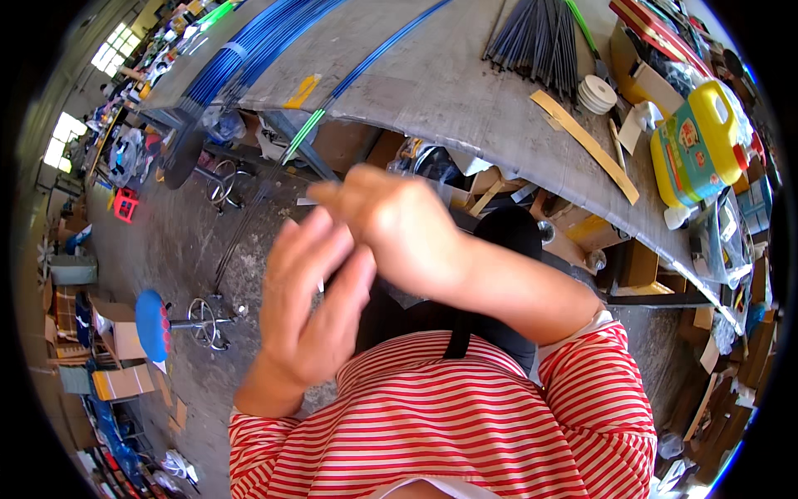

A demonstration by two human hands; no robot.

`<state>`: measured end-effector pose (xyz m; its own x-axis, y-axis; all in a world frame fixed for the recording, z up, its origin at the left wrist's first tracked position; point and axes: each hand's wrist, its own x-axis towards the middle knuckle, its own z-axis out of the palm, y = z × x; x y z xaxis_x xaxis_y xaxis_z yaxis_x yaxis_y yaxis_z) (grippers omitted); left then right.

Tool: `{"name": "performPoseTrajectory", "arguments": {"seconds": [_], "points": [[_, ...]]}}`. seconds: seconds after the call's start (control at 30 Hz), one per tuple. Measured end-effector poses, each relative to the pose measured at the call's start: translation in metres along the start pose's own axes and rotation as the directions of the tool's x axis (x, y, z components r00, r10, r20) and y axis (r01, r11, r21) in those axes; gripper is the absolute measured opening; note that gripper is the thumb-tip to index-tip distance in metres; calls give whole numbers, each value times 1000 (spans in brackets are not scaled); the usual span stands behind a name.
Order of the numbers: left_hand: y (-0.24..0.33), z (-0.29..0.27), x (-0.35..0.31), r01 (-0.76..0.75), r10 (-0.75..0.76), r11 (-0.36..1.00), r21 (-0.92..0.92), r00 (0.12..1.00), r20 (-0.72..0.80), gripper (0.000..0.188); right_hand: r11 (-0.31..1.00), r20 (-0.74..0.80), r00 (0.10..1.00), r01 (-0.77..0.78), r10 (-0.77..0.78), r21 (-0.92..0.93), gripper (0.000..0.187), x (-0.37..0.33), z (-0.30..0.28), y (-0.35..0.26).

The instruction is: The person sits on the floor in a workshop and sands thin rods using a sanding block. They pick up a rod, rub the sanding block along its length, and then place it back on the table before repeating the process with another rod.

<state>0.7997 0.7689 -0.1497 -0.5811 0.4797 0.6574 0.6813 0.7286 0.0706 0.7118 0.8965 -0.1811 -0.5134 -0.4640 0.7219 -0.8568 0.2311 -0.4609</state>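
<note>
Both hands are raised close together in front of my striped shirt, smeared by motion. My left hand [312,291] has its fingers stretched out and slightly apart, just beside my right hand; I see nothing held in it. My right hand [403,229] is closed, its knuckles up and fingers curled toward the left. Whatever lies in those fingers, if anything, is hidden. Beyond the hands, a few long thin blue rods with green ends [306,133] stick out over the near edge of the grey table [416,83]. Whether the hands touch each other cannot be made out.
A thick bundle of blue rods [241,54] lies at the table's far left. Dark rods [540,41], white spools [597,94], a flat wooden strip [586,148] and a yellow jug [698,145] are on the right. A blue-seated stool [152,324] stands on the left floor.
</note>
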Motion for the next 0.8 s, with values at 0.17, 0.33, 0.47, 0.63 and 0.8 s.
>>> {"name": "performPoseTrajectory", "arguments": {"seconds": [0.17,0.33,0.47,0.63,0.8], "points": [[-4,-2,-19,224,-233,972,65,933,276,46,990,194,979,78,-54,-119,17,-35,8,-24],[-13,-7,-61,571,-432,811,-129,733,525,17,930,275,925,318,-262,-186,12,-34,0,-32],[-18,-3,-60,878,-501,-22,-478,404,765,25,887,-56,917,365,-395,-284,27,-34,-9,-20],[-11,26,-51,694,-304,-497,-521,424,853,35,415,160,782,-478,602,774,12,-62,1,8],[-10,53,-62,610,-47,-711,-351,457,888,34,97,306,716,-462,628,882,15,-74,-4,19]]}}
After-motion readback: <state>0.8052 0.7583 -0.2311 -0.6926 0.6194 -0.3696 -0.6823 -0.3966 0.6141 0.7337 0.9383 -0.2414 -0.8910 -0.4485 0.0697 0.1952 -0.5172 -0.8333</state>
